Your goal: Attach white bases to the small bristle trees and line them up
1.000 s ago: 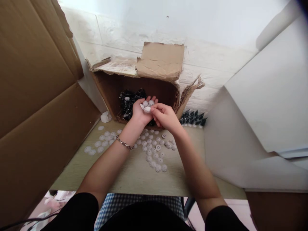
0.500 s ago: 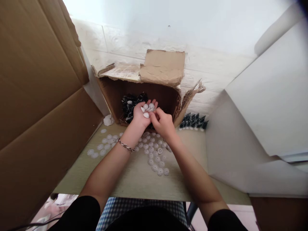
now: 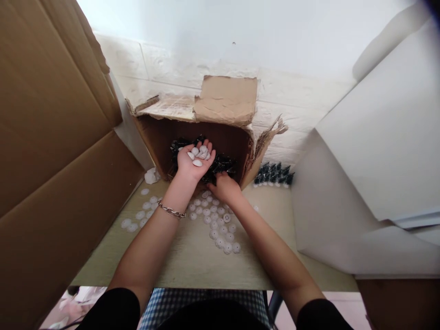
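My left hand point(image 3: 196, 158) is palm up and cupped in front of the open cardboard box point(image 3: 237, 133), holding several small white round discs point(image 3: 202, 152). Lower and to the right, my right hand point(image 3: 227, 187) reaches to the box's front edge, thumb apart from the fingers, with nothing visible between them. Its fingertips are partly hidden beside small dark green bottle-brush trees point(image 3: 223, 164) lying in the box. Many more white discs point(image 3: 222, 229), with small dark centres, are spread on the table below both hands.
Small dark green trees with white bases point(image 3: 273, 174) stand in a group right of the box. Large brown cardboard point(image 3: 62, 137) walls the left side; white board point(image 3: 371, 137) stands on the right. Crumpled white paper point(image 3: 151, 175) lies by the box's left corner. The pale table point(image 3: 185, 266) ends in front of me.
My right hand has left the discs in my left palm and moved down to the box's front edge. My left hand still carries the discs, its palm more exposed. The view has shifted slightly.
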Demonstrator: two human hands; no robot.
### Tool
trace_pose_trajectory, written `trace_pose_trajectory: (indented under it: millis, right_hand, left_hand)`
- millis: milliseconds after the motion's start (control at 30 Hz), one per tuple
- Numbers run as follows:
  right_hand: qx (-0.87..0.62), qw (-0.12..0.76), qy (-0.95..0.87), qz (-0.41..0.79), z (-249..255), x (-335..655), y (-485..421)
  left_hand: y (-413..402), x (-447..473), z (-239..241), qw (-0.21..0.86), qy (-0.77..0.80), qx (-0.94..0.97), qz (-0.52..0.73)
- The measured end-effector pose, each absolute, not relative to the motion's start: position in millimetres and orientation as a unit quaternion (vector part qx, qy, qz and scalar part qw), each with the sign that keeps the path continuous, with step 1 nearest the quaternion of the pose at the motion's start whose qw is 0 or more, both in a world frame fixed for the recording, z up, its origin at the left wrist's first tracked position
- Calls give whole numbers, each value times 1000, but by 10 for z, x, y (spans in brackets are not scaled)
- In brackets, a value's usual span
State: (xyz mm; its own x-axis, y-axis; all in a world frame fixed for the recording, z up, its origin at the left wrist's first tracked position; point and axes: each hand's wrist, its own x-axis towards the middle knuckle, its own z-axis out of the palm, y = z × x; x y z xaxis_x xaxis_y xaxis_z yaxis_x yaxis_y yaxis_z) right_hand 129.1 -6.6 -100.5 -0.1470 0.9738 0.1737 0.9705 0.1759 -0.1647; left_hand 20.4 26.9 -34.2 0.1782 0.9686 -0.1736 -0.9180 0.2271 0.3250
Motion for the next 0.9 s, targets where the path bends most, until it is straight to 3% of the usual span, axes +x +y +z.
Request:
trace_pose_trajectory:
  millis: [433, 600, 900]
  right_hand:
    - [-661, 82, -746, -10, -1060, 1315, -29]
    - [-634, 75, -769, 38, -872, 1365, -110]
    - [-605, 251, -756, -3, -524, 1399, -231]
  left_hand:
    - [224, 189, -290, 761, 165, 91, 621]
    - [228, 192, -301, 758, 173, 99, 621]
    - [237, 238, -329, 760, 166, 95, 621]
